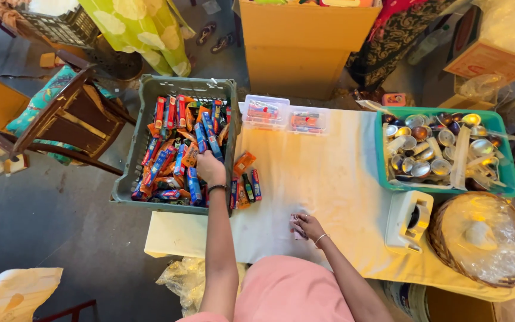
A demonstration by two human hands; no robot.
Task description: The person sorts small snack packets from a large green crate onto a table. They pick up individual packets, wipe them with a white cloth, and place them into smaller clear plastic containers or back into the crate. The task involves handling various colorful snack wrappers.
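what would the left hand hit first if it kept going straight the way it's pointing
Probably the blue and orange packets piled in the grey crate. The left hand reaches forward over the crate's near right corner, fingers aimed into the heap; depth is unclear.

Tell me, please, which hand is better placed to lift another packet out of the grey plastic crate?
The left hand, probably: it already rests on the colourful packets inside the grey plastic crate. The right hand lies on the pale cloth-covered table, touching a small pinkish item.
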